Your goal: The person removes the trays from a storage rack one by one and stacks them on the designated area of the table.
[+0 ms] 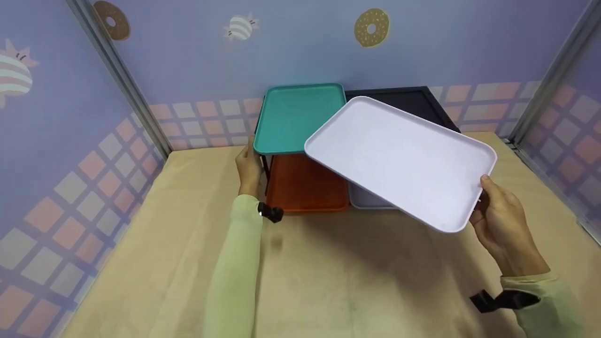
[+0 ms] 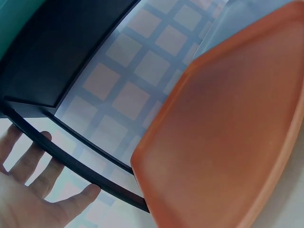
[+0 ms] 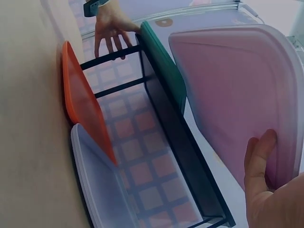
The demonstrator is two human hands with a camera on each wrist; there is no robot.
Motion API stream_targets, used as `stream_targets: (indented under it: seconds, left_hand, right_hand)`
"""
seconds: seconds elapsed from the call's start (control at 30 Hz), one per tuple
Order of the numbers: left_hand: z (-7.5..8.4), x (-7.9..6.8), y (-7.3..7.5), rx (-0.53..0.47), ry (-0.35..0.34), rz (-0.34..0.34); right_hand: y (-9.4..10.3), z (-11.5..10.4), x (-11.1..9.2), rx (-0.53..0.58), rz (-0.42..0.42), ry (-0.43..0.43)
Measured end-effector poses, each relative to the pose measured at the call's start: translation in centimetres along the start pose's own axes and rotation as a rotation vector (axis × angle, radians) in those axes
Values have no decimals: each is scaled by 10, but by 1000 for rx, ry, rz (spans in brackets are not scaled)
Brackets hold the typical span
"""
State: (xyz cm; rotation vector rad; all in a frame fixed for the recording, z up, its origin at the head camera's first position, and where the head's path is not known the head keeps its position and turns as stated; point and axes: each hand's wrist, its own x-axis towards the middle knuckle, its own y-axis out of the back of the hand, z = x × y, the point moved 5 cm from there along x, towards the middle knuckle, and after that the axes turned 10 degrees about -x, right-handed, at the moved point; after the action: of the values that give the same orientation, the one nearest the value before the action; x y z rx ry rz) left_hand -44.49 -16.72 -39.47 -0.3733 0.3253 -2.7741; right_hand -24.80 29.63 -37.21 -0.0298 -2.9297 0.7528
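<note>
My right hand (image 1: 504, 220) grips a pale lilac rectangular tray (image 1: 401, 162) by its right-hand short side, thumb on the upper face and fingers underneath. The tray is tilted and raised in front of a black two-level rack (image 3: 183, 147), overlapping its upper right part in the head view. On the rack's upper left lies a teal tray (image 1: 300, 117). My left hand (image 1: 249, 166) is at the rack's left side, its spread fingers resting against a black side bar (image 2: 71, 164). Below are an orange tray (image 1: 307, 185) and, to its right, another pale tray (image 3: 102, 185), partly hidden in the head view.
The rack stands on a beige-covered table (image 1: 328, 272), close to a lilac back wall (image 1: 300, 42) with printed sweets and checks. Metal corner posts (image 1: 122, 80) frame both sides. Small black wrist mounts (image 1: 270, 212) sit on the sleeves.
</note>
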Motion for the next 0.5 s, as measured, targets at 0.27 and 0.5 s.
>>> stream_targets:
  seconds: [0.27,0.5]
  left_hand:
    - [-1,1,1,8,21,17]
    - [0,1,1,19,-6,13]
  right_hand:
    - [2,2,-1,-78,10,10]
    - [6,3,-4,-178,-3,-11]
